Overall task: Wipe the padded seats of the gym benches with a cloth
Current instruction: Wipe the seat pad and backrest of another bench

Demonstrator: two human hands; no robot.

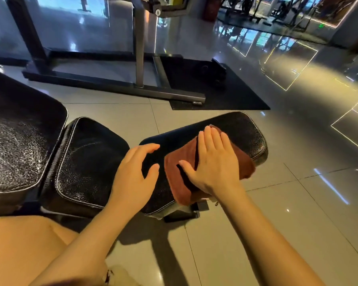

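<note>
Cloth (205, 168): soft, light, I'd press flat | right hand (213, 162) flat atop it on seat pad (246, 131) | left hand (132, 172) relaxed, empty

Large padded backrest (19, 145) cut off by left frame edge. Cloth (180, 178) partly hidden under right hand (213, 164). Far gym machines (277, 9) blurred.

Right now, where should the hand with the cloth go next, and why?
Probably the right hand should slide the brown cloth forward, toward the far rounded end of the seat pad. The hand lies flat on the cloth, which covers only the middle of the pad, and the far end is bare. The left hand is open at the pad's near left side, out of that path.
</note>
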